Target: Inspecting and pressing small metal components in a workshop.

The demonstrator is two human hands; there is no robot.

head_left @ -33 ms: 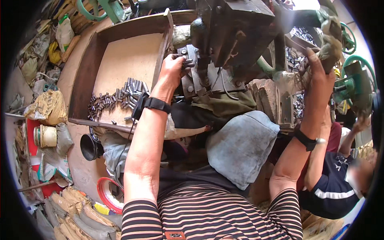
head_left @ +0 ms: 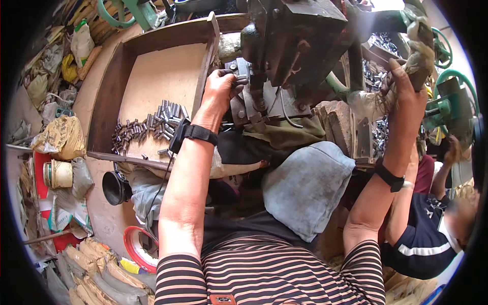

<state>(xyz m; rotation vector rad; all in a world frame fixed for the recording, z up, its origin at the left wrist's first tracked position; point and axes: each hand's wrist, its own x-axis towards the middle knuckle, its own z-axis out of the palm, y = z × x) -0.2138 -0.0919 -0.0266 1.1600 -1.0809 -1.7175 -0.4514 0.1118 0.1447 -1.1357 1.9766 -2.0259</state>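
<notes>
My left hand (head_left: 219,87) is closed at the metal die block (head_left: 241,67) of a dark hand press (head_left: 305,43). Its fingertips pinch a small metal piece (head_left: 241,81), partly hidden by the fingers. Raised on the right, my right hand (head_left: 408,94) is wrapped round the lower end of a cloth-wrapped press handle (head_left: 421,51). Left of the press stands a wooden tray (head_left: 104,101), with a heap of short metal tubes (head_left: 147,124) at its near side.
A grey-blue cloth (head_left: 310,188) covers my lap. A person (head_left: 422,234) in a dark top sits close on my right, near a green wheel (head_left: 457,101). On the left floor are a black bucket (head_left: 116,187), a red-rimmed ring (head_left: 137,249) and sacks (head_left: 61,137).
Both my hands keep nearly the same places. The neighbouring person's hand has shifted slightly up and to the left.
</notes>
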